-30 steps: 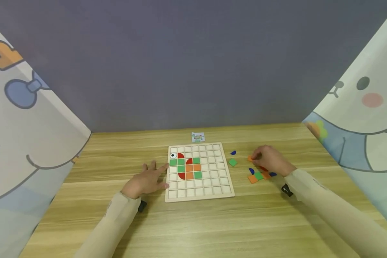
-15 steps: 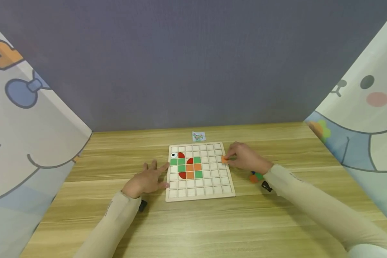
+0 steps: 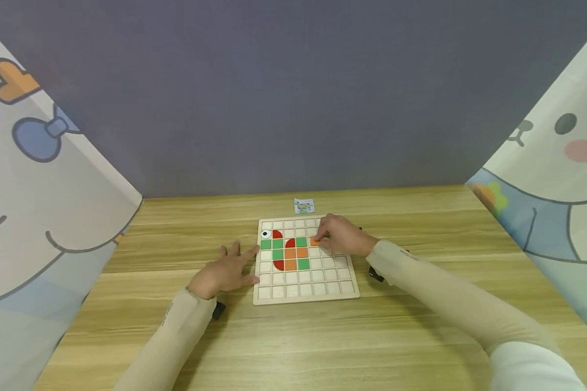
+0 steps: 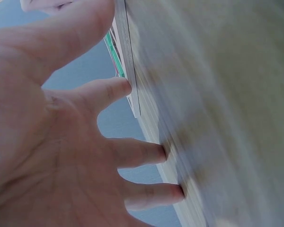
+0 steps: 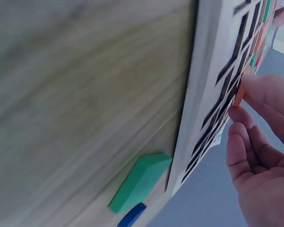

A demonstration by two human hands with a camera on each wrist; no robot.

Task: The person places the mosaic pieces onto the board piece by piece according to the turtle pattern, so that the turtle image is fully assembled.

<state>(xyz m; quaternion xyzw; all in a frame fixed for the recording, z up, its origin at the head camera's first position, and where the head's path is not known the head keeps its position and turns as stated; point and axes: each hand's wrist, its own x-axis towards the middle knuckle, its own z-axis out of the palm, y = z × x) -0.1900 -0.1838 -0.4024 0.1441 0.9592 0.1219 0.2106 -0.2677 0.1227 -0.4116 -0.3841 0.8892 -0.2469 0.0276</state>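
Note:
A wooden grid board lies on the table, with green and orange square tiles, red quarter-round tiles and a white eye tile set in its left half. My right hand pinches an orange square tile between thumb and fingers, low over the cells just right of the top green tile. The same orange tile shows at the fingertips in the right wrist view. My left hand is spread flat beside the board, index finger and thumb at its left edge; the other fingertips rest on the table.
A small picture card lies behind the board. Right of the board, a green tile and a blue piece lie on the table. The right forearm covers most of the other loose pieces. A grey wall stands behind.
My right hand has picked the orange tile from the loose pieces and carried it left, over the board's edge to the cells beside the green tile. My left hand stays at the board's edge.

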